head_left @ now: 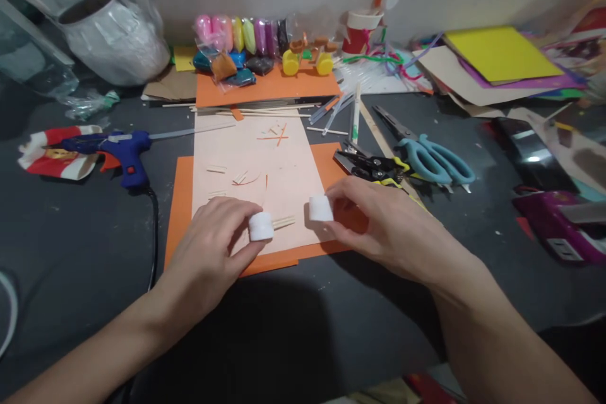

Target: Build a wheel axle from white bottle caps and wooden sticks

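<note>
Between thumb and fingers, my left hand (pixel 215 237) grips a small white cylinder (pixel 261 226), perhaps a bottle cap. My right hand (pixel 379 221) pinches a second white cylinder (pixel 321 208) of like size, a short gap to the right of the first. Both are over a pale paper sheet (pixel 255 151) laid on orange card (pixel 180 202). Short cut sticks (pixel 284 222) lie beside the left cylinder, and more small stick pieces (pixel 216 169) and thin orange strips (pixel 272 137) are scattered on the sheet. What the cylinders are exactly cannot be made out.
At left lies a blue glue gun (pixel 127 154) with its cable. Pliers (pixel 369 164), blue-handled scissors (pixel 426 154) and a purple stapler (pixel 572 224) are on the right. Behind stand bagged coloured clay (pixel 241 44), a small yellow-wheeled model (pixel 307 60) and a red-and-white cup (pixel 360 31).
</note>
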A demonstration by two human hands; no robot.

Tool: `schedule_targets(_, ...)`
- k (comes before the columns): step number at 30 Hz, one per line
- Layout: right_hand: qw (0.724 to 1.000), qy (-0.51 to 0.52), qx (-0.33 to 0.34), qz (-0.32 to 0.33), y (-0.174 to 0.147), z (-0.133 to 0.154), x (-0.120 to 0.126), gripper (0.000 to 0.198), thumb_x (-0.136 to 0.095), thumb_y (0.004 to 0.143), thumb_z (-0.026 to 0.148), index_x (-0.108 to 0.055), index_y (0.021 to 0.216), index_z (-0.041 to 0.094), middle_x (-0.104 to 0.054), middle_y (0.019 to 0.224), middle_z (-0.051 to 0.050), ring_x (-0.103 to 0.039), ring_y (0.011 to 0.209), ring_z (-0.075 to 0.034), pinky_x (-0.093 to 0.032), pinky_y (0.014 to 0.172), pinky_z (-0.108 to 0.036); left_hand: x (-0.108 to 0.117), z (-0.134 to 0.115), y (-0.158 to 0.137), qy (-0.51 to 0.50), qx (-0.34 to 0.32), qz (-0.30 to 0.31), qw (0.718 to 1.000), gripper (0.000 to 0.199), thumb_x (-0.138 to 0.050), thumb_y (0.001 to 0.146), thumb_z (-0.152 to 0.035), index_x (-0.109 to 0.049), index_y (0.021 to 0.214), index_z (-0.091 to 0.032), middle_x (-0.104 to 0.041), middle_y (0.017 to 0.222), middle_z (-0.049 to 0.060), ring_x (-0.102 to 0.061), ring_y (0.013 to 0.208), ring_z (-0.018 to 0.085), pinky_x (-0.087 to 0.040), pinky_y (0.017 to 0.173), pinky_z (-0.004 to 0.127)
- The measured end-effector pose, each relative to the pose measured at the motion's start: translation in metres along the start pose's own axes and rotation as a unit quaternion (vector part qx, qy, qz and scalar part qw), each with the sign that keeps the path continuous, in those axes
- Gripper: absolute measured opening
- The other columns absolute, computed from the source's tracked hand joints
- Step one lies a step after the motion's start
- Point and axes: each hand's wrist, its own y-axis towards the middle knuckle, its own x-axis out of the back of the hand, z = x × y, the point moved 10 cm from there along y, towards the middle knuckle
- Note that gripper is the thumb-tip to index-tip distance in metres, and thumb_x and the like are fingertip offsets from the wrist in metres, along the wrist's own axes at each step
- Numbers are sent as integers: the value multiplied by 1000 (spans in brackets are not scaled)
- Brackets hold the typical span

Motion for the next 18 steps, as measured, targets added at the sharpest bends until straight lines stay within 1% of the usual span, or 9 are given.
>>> schedule_targets(3, 999, 26, 17, 31, 2, 5, -11, 16, -65, 95, 29, -59, 105, 18, -64, 83, 0, -58, 70, -17, -40, 63, -29, 8, 7, -3, -21, 25, -25, 999, 19, -71, 86, -37, -67, 102, -28, -72, 97, 3, -66, 87, 25, -50, 73, 35)
schedule_targets(6, 997, 49, 40, 41, 5, 11, -17, 18, -62, 96, 25, -60, 112, 18, -64, 90, -2, -59, 75, -17, -42, 67, -29, 13, 13, -8, -54, 32, -29, 998, 25, -73, 85, -40, -69, 107, -30, -73, 101, 2, -67, 83, 23, -52, 73, 33)
schedule_targets(8, 997, 49, 56, 32, 7, 15, -17, 19, -61, 96, 23, -61, 114, 17, -64, 94, -4, -59, 77, -17, -42, 68, -29, 13, 16, -11, -75, 28, -23, 996, 27, -73, 85, -39, -69, 111, -31, -73, 105, 2, -68, 87, 23, -54, 76, 32)
schedule_targets(10, 997, 49, 61, 25, 7, 16, -16, 20, -60, 95, 21, -60, 114, 16, -63, 93, -4, -59, 76, -17, -42, 67, -29, 13, 18, -14, -90, 23, -22, 995, 30, -73, 85, -37, -69, 114, -32, -73, 109, 2, -68, 93, 24, -55, 81, 32)
schedule_targets(13, 996, 54, 65, 35, 6, 17, -18, 22, -58, 95, 21, -60, 116, 16, -63, 91, -3, -59, 77, -17, -42, 67, -29, 13, 22, -16, -96, 25, -25, 995, 34, -74, 84, -38, -69, 117, -32, -73, 113, 2, -68, 97, 24, -55, 84, 30)
schedule_targets(16, 994, 54, 89, 38, 4, 21, -19, 27, -57, 96, 25, -59, 121, 15, -64, 103, -7, -61, 88, -19, -46, 73, -30, 14, 24, -16, -84, 29, -30, 996, 35, -73, 85, -39, -69, 119, -32, -73, 115, 1, -68, 96, 23, -55, 84, 29)
schedule_targets(18, 993, 50, 100, 37, 3, 23, -19, 29, -58, 97, 25, -59, 123, 14, -63, 108, -8, -62, 92, -20, -47, 76, -31, 14, 23, -16, -78, 28, -33, 996, 34, -73, 85, -40, -70, 117, -32, -73, 115, 1, -68, 97, 24, -55, 85, 31)
